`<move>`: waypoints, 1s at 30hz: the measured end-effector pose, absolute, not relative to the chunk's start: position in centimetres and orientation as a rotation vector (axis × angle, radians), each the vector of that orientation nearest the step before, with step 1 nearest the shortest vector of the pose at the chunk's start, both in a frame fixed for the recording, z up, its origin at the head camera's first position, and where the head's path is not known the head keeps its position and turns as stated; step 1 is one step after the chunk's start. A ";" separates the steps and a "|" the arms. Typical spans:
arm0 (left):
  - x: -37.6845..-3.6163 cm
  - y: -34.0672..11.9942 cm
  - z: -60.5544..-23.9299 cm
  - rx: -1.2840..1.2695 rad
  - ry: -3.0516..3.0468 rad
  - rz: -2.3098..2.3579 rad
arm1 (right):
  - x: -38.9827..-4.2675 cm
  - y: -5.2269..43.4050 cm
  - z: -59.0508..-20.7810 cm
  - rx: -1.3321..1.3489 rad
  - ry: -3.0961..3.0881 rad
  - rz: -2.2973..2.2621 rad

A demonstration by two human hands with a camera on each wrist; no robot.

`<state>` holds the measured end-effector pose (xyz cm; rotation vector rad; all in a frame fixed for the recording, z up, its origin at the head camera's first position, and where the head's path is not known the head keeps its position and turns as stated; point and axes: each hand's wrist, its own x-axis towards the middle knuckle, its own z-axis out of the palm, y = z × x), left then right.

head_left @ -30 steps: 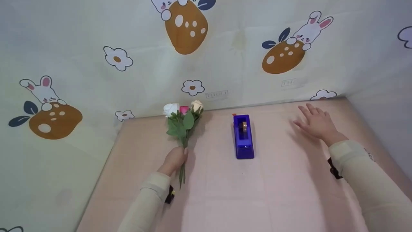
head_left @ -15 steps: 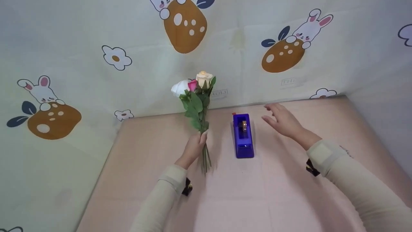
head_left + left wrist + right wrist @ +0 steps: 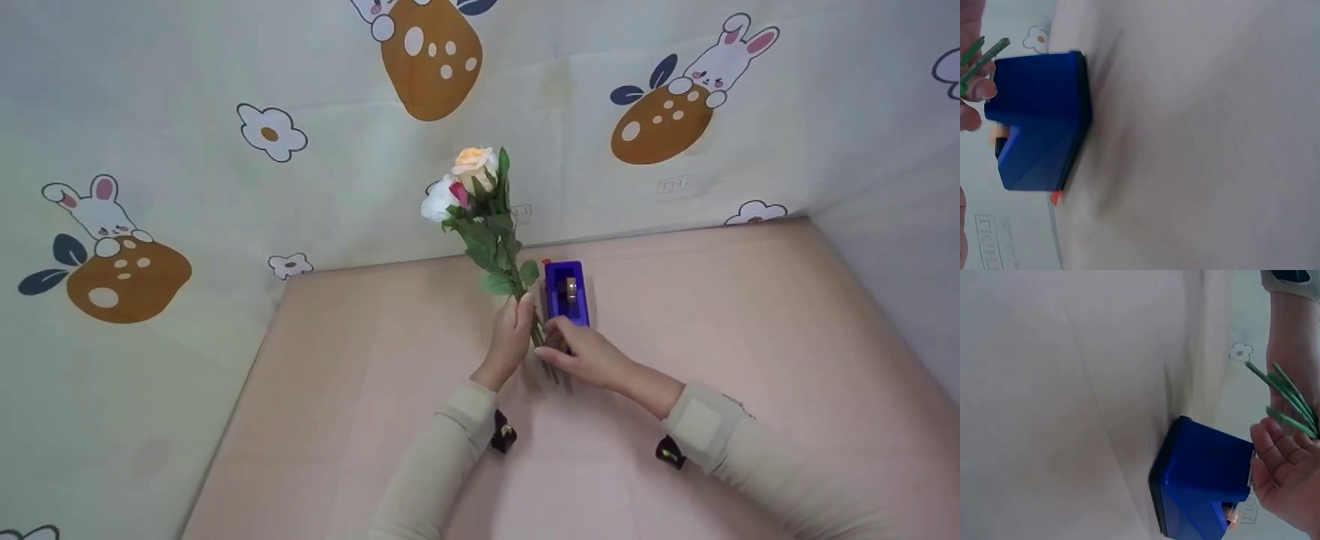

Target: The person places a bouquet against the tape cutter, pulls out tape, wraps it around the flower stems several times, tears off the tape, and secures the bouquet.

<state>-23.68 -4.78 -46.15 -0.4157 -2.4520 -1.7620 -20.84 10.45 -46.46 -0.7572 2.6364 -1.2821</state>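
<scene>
Cream fabric printed with rabbits, brown eggs and small flowers hangs as a backdrop [image 3: 225, 187] behind and to the left of a pale pink bench [image 3: 360, 390].

Near the far middle of the bench stands a blue tape dispenser [image 3: 566, 289], its long side running from near to far, with a small orange-red tab at its far end. Both wrist views show it resting flat on the bench.

The left hand [image 3: 512, 337] holds a small bunch of roses [image 3: 480, 202] upright, just left of the dispenser. Its fingers are curled round the green stems [image 3: 541, 346], which slant down toward the right. The blooms, one peach, one white and one deep pink, stand above the bench against the backdrop, with green leaves below them.

The right hand [image 3: 589, 352] sits at the near end of the dispenser and partly hides it. Its fingers reach left to the lower stems and meet the left hand there. They look lightly bent, and the right wrist view shows them spread open beside the stem ends; whether they are pinching the stems cannot be told.

Both arms wear cream sleeves [image 3: 442, 457], and a dark strap [image 3: 501, 435] shows at each wrist.
</scene>
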 end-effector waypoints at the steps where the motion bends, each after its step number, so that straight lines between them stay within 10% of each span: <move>1: -23.9 -4.6 -46.7 -0.409 -2.430 -1.779 | -20.6 10.3 -46.7 -0.753 2.642 -1.290; 30: -22.1 -3.1 -47.2 -0.440 -2.071 -1.876 | -19.4 9.2 -48.6 -0.759 2.635 -1.485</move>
